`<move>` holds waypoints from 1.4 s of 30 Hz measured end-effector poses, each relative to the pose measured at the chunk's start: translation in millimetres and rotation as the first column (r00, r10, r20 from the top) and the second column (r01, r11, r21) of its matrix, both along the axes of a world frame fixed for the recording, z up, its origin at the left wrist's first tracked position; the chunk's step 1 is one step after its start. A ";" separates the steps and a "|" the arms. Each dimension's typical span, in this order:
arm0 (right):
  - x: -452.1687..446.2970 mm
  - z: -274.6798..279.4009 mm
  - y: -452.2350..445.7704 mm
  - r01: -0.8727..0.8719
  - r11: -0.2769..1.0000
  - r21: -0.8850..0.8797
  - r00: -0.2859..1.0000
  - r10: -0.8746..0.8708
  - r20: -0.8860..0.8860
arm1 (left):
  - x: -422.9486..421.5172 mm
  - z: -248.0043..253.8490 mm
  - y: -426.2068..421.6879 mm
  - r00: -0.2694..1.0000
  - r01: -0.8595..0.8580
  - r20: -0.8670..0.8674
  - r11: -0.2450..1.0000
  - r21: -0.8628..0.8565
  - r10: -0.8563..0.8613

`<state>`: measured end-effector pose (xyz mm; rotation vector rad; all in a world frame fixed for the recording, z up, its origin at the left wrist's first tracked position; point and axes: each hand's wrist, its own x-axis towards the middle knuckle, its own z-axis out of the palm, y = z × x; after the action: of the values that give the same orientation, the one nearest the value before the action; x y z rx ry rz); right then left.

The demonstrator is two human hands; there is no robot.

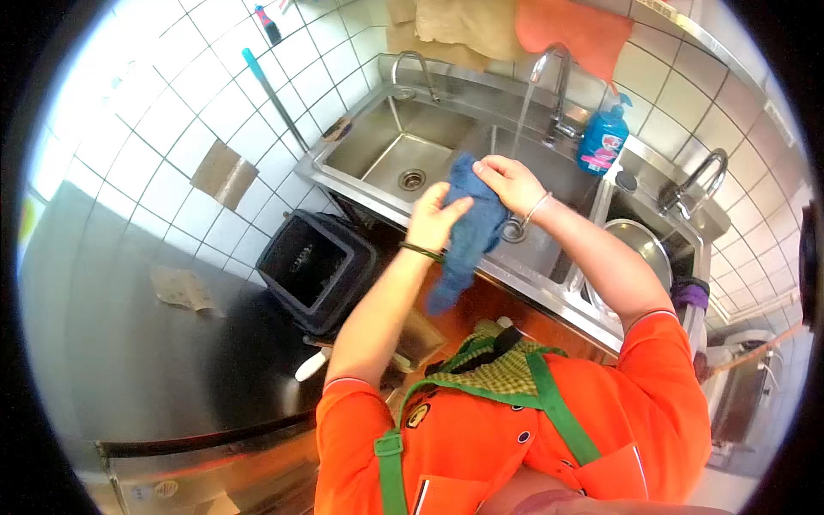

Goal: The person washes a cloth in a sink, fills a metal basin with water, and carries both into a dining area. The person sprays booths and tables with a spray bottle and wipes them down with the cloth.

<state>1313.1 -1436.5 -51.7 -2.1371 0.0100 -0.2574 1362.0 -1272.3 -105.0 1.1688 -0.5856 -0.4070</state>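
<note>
A blue cloth [474,225] hangs bunched between my two hands, in front of the middle sink basin [549,184]. My left hand [435,216] is closed on the cloth's left side, thumb across it. On the upper right part of the cloth, my right hand [510,182] pinches the fabric. The lower end of the cloth dangles past the steel front edge of the sink. Behind my hands, water runs from the middle faucet [558,86] into the basin.
The left basin [403,146] has a drain. Right of the faucet stands a blue soap bottle [604,142]. A metal bowl [639,245] sits in the right basin, by another faucet [699,180]. A black bin [316,270] stands lower left, near a steel surface [180,360].
</note>
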 end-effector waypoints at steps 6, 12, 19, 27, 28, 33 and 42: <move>-18.1 -2.9 -26.2 -0.183 0.949 0.258 0.950 0.238 -0.201 | 50.9 -1.0 33.3 0.910 0.004 0.383 0.925 0.380 -0.161; -55.7 35.7 24.7 -0.157 0.893 0.422 0.970 0.220 -0.104 | 48.0 27.3 21.2 0.283 -0.841 0.938 0.419 0.343 -0.199; -50.3 8.6 66.3 -0.459 0.086 0.885 0.246 0.969 0.033 | -47.1 -4.9 -34.3 0.981 0.163 -0.123 0.981 0.109 -0.150; -105.9 -38.6 -3.2 -0.306 -0.169 0.937 0.414 0.863 0.290 | -86.3 -7.1 -20.2 0.727 0.328 -0.522 0.894 -0.307 -0.446; -115.8 -49.8 -20.3 -0.310 -0.083 0.947 0.498 0.835 0.236 | -84.1 -2.0 -21.9 0.692 0.357 -0.544 0.880 -0.314 -0.475; -131.5 -41.3 -9.5 0.224 0.400 0.889 0.929 0.189 -0.319 | -82.8 -3.6 -33.7 0.790 0.366 -0.470 0.918 -0.154 -0.394; -93.9 -67.4 35.0 -0.028 0.038 0.999 0.999 0.026 0.027 | -89.1 -31.9 -75.7 0.966 0.006 -0.242 0.945 -0.328 -0.090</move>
<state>1219.2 -1401.5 -119.1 -0.6111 0.1206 -0.1311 1272.9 -1348.0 -136.8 0.7717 -0.4373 -0.4739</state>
